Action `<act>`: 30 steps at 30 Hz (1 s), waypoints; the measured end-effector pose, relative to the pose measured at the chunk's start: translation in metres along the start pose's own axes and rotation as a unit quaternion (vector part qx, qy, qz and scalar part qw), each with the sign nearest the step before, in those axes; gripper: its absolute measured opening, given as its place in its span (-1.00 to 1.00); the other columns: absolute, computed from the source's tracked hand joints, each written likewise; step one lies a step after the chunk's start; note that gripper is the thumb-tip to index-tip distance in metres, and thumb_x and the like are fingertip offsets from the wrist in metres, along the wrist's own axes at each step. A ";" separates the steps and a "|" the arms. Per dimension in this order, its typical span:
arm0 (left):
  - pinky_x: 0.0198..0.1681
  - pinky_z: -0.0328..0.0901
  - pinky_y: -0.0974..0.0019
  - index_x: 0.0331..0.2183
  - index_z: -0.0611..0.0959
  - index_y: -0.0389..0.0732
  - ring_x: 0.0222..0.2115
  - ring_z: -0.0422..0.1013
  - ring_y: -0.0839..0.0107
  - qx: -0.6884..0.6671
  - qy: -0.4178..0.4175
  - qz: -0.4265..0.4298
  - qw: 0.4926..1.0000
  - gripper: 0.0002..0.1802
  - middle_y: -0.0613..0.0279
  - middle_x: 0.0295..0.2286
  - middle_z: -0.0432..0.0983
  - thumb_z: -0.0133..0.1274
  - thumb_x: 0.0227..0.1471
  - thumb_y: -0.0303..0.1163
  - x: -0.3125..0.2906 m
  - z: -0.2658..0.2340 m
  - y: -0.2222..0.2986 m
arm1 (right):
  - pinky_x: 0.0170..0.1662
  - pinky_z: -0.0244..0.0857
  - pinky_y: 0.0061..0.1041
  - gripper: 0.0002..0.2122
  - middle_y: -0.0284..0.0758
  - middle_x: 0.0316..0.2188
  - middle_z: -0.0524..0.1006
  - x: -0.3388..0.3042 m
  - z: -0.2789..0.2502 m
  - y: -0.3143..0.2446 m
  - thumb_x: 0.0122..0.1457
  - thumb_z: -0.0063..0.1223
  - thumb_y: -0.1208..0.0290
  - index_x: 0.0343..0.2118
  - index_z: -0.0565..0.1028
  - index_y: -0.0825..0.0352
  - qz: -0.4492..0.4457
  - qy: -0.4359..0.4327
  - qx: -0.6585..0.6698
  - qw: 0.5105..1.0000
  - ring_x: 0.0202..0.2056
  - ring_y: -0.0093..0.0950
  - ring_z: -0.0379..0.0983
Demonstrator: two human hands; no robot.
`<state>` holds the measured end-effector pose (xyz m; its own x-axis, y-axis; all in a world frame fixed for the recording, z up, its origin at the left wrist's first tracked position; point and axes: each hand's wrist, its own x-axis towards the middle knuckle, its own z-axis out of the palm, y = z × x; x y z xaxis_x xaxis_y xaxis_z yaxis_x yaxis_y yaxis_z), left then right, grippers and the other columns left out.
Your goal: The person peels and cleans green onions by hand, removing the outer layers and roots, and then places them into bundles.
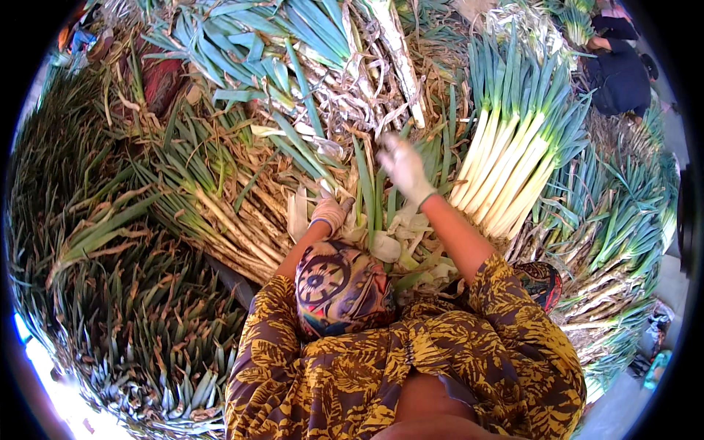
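My left hand (330, 211), in a pale glove, is closed round the lower end of a long green onion (299, 144) whose green leaves slant up and to the left. To its right, my right hand (405, 169), also gloved, is raised over the heap; its fingers are smeared by motion, and whether they hold anything does not show. Loose green leaves (364, 180) and pale peeled skins (389, 243) lie between and below my hands. Right of my right hand rests a neat stack of cleaned green onions (506, 158) with white stems.
Unpeeled green onions with dry brown skins (235, 235) lie on the left, beside a dense dark mass of onion tops (125, 315). Another untidy pile (293, 44) is straight ahead. More bundles (609, 257) lie at right. A person in dark clothes (620, 77) is at the far right.
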<state>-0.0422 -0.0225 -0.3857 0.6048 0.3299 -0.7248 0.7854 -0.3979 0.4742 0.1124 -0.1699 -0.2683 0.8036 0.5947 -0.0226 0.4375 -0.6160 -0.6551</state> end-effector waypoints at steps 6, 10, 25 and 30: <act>0.01 0.29 0.15 0.25 -0.24 -0.31 0.04 0.29 -0.03 0.045 -0.060 -0.068 0.995 0.06 -0.30 0.15 0.07 0.00 0.09 0.06 0.019 0.011 -0.005 | -0.05 0.33 -0.25 -0.55 -0.09 -0.16 0.46 0.121 -0.030 0.065 0.08 0.12 0.28 0.00 0.34 0.39 0.164 0.171 -0.241 0.941 -0.16 -0.15 0.45; 0.11 0.18 0.22 0.24 -0.08 -0.36 0.16 0.12 0.03 0.224 -0.151 0.036 0.962 -0.12 -0.29 0.17 0.00 -0.10 0.16 -0.01 -0.016 -0.019 0.022 | -0.07 0.31 -0.21 -0.53 -0.06 -0.22 0.53 0.119 -0.039 0.085 0.00 0.18 0.29 -0.02 0.34 0.31 0.187 0.001 -0.160 0.969 -0.16 -0.14 0.49; -0.05 0.39 0.25 0.01 0.46 -0.36 -0.15 0.47 0.17 0.008 -0.104 0.217 0.971 -0.22 -0.09 -0.08 0.46 0.03 0.03 0.16 -0.038 -0.217 0.111 | -0.56 0.23 -0.57 -0.77 -0.38 -0.58 0.43 -0.240 -0.145 -0.082 0.19 0.00 0.36 -0.20 0.39 0.41 0.117 -0.144 0.278 0.942 -0.63 -0.57 0.36; -0.03 0.38 0.16 -0.08 0.48 -0.35 -0.14 0.47 0.12 -0.327 -0.209 0.275 0.880 -0.46 -0.08 -0.14 0.50 0.12 0.08 -0.10 -0.159 -0.173 0.215 | -0.42 0.29 -0.40 -0.69 -0.19 -0.48 0.50 -0.309 -0.176 -0.121 0.11 0.01 0.44 -0.10 0.33 0.45 0.084 0.007 0.150 0.985 -0.51 -0.32 0.44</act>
<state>0.0535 -0.0129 -0.0822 0.9233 -0.1556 -0.3511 0.3792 0.2239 0.8978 -0.1176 -0.3703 -0.0491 0.8604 0.4897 -0.1408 0.1612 -0.5238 -0.8365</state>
